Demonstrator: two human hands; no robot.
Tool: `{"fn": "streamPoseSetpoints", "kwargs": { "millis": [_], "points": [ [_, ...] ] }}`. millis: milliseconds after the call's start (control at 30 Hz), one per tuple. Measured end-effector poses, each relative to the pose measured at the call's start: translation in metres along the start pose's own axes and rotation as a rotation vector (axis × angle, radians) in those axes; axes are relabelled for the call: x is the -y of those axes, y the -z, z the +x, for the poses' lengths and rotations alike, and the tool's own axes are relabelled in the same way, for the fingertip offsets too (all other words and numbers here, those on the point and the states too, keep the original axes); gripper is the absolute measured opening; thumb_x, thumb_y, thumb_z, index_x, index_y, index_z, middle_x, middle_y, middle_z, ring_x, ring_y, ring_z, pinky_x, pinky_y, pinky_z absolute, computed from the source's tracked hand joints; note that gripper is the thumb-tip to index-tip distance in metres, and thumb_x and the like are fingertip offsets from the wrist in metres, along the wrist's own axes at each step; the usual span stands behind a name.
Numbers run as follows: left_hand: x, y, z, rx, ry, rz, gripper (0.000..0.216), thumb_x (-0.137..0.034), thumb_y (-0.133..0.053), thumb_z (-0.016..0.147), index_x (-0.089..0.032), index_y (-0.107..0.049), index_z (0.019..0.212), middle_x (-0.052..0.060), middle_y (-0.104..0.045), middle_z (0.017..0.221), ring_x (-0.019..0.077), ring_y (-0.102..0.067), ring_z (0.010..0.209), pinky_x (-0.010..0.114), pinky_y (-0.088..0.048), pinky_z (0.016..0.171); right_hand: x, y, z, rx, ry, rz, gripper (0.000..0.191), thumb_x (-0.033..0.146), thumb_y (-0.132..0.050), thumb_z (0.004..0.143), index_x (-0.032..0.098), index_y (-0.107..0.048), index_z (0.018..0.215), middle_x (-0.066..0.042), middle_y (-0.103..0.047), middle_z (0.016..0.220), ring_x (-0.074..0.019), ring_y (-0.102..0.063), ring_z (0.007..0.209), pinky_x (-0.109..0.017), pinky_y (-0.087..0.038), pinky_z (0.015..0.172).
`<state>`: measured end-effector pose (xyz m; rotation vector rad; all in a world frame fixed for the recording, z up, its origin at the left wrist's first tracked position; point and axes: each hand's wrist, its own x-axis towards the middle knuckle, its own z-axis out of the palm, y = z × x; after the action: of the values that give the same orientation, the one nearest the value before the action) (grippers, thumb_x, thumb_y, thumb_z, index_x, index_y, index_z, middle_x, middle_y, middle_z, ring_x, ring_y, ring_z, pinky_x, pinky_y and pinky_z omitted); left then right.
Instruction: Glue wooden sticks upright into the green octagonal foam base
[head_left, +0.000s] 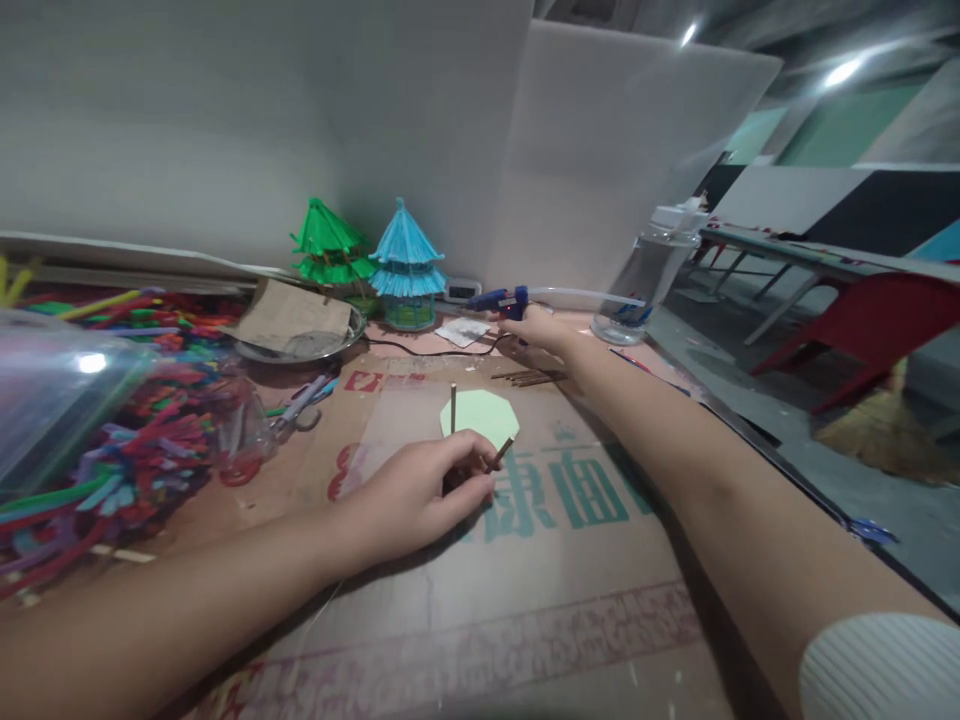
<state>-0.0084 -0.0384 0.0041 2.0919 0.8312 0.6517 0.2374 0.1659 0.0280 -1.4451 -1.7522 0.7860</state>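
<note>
A pale green many-sided piece [480,415] lies flat on the cardboard. One thin brown stick [453,406] rises upright at its left side. My left hand [431,490] is at the near edge of the green piece, its fingers closed on a second short brown stick [502,453], which is tilted. Farther back, my right hand [541,328] has its fingers around a blue hot glue gun [513,298] with a long whitish glue stick [581,296] out of its back. Several loose brown sticks [532,378] lie below my right hand.
Paper pavilions, one green [328,240] and one blue [406,265], stand at the back. Leftward are a metal dish [300,352], scissors [300,408] and piles of coloured pipe cleaners [161,400]. A clear plastic jug [645,270] stands right; a black cord [427,350] crosses behind.
</note>
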Motion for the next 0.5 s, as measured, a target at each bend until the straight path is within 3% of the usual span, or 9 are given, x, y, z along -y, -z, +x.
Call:
{"fn": "streamPoseSetpoints", "kwargs": {
  "millis": [133, 233, 300, 367, 500],
  "points": [
    [0.002, 0.001, 0.000, -0.020, -0.029, -0.014, 0.012, -0.032, -0.048, 0.101, -0.022, -0.054, 0.102, 0.003, -0.076, 0.095, 0.0181, -0.069, 0.085, 0.030, -0.049, 0.076, 0.016, 0.017, -0.016, -0.009, 0.050, 0.092, 0.019, 0.023, -0.072, 0.084, 0.014, -0.071, 0.101, -0.011, -0.077, 0.091, -0.0183, -0.071, 0.077, -0.030, -0.055, 0.073],
    [0.003, 0.001, -0.001, -0.035, -0.030, -0.050, 0.013, -0.032, -0.043, 0.104, -0.022, -0.052, 0.106, 0.003, -0.076, 0.097, 0.0185, -0.070, 0.089, 0.031, -0.050, 0.082, 0.036, 0.030, -0.043, -0.022, 0.164, 0.263, 0.021, 0.021, -0.075, 0.079, 0.017, -0.071, 0.099, -0.010, -0.077, 0.099, -0.0174, -0.071, 0.078, -0.032, -0.057, 0.077],
    [0.002, 0.001, -0.001, -0.049, -0.020, -0.065, 0.015, -0.032, -0.042, 0.104, -0.022, -0.051, 0.109, 0.004, -0.076, 0.096, 0.0187, -0.070, 0.089, 0.032, -0.050, 0.082, 0.051, 0.040, -0.068, 0.012, 0.268, 0.319, 0.019, 0.019, -0.076, 0.075, 0.018, -0.072, 0.094, -0.007, -0.077, 0.095, -0.0157, -0.069, 0.073, -0.031, -0.056, 0.075],
    [0.001, 0.001, -0.001, -0.060, -0.016, -0.066, 0.016, -0.032, -0.041, 0.105, -0.022, -0.053, 0.109, 0.005, -0.075, 0.097, 0.0189, -0.070, 0.089, 0.032, -0.051, 0.082, 0.062, 0.050, -0.094, 0.101, 0.315, 0.219, 0.012, 0.018, -0.076, 0.073, 0.017, -0.074, 0.086, -0.006, -0.077, 0.090, -0.0147, -0.067, 0.070, -0.028, -0.054, 0.071],
    [0.001, 0.002, 0.000, -0.078, -0.019, -0.072, 0.021, -0.032, -0.040, 0.105, -0.020, -0.057, 0.104, 0.006, -0.074, 0.098, 0.0193, -0.069, 0.089, 0.032, -0.052, 0.082, 0.064, 0.063, -0.132, 0.205, 0.249, 0.162, 0.014, 0.027, -0.082, 0.070, 0.018, -0.077, 0.079, -0.005, -0.075, 0.077, -0.0181, -0.065, 0.069, -0.029, -0.053, 0.064]
  ]
}}
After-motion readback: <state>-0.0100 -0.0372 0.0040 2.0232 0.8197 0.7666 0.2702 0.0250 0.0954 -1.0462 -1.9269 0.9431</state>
